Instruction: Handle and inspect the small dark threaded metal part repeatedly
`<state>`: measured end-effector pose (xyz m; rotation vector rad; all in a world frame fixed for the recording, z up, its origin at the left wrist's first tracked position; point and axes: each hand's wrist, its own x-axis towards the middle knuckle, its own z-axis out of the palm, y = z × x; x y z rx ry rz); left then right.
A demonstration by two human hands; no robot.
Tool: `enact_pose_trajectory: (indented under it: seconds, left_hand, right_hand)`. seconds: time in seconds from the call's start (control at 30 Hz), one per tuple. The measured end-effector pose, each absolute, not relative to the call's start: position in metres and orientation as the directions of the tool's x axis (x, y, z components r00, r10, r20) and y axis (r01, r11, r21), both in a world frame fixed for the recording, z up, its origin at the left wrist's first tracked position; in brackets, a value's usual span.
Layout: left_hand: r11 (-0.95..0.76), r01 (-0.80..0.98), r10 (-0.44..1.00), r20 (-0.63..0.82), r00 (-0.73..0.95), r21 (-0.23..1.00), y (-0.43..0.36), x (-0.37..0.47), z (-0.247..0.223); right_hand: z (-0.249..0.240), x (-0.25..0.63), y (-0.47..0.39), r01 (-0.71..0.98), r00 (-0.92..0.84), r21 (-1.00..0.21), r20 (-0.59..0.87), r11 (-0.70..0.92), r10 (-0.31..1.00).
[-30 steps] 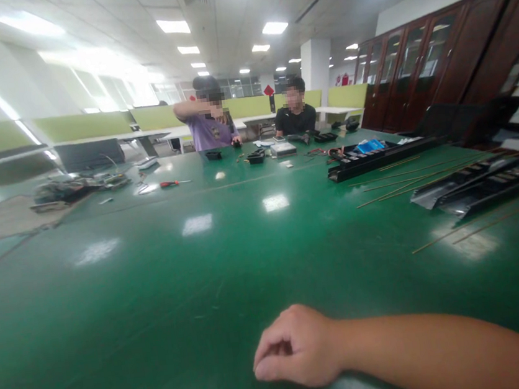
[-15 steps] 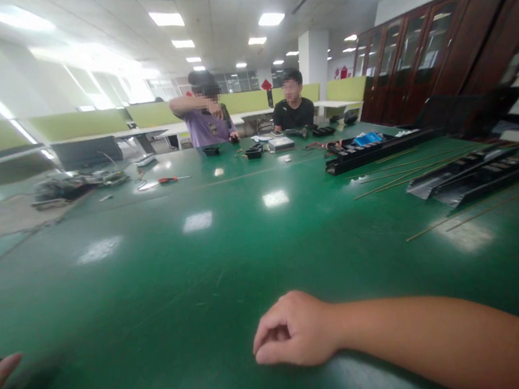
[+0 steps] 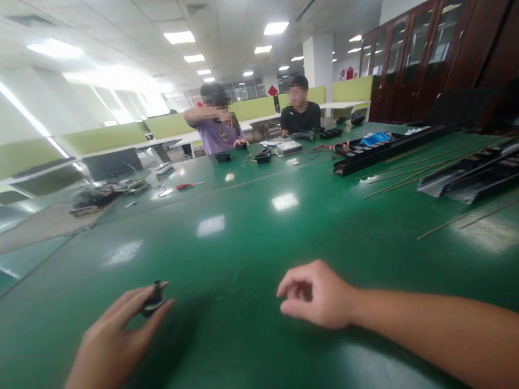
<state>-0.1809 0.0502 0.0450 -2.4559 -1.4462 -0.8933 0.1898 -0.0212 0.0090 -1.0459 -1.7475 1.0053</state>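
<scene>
The fingers (image 3: 129,304) of the left hand (image 3: 100,350), seen in the head view, are clamped on a small dark object (image 3: 153,301), held between thumb and fingertips over the green table (image 3: 241,365). The right hand (image 3: 327,296) curls its fingers well apart from that object, thumb and fingertips not meeting; a red-handled screwdriver (image 3: 185,186) lies far beyond the left fingers, black channels (image 3: 468,191) beyond and rightward of the right ones.
</scene>
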Motion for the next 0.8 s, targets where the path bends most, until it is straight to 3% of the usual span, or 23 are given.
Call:
enact_pose_trajectory:
  seconds: [0.03,0.13,0.27,0.4,0.6,0.8]
  left_hand:
    - [-0.621,0.772,0.694,0.554,0.46,0.137,0.047,-0.161,0.044]
    - [-0.766,0.606,0.629,0.44,0.641,0.213,0.03,-0.095,0.051]
    - [-0.812,0.534,0.584,0.288,0.759,0.236,0.005,-0.041,0.061]
    - [-0.795,0.551,0.602,0.215,0.769,0.254,-0.004,-0.035,0.05]
    - [-0.708,0.601,0.703,0.296,0.646,0.37,-0.003,-0.041,0.021]
    - [-0.741,0.528,0.664,0.343,0.664,0.414,-0.003,-0.042,0.01]
  right_hand:
    - [0.015,0.195,-0.019,0.262,-0.222,-0.909,0.27,0.324,0.937]
    - [0.029,0.205,-0.014,0.297,-0.1,-0.912,0.265,0.283,0.959]
    - [0.031,0.198,-0.017,0.364,-0.132,-0.87,0.307,0.334,0.943]
    - [0.021,0.186,-0.033,0.455,-0.241,-0.801,0.31,0.389,0.92]
    - [0.015,0.192,-0.046,0.546,-0.326,-0.751,0.218,0.371,0.92]
    - [0.012,0.19,-0.041,0.555,-0.354,-0.741,0.202,0.379,0.913]
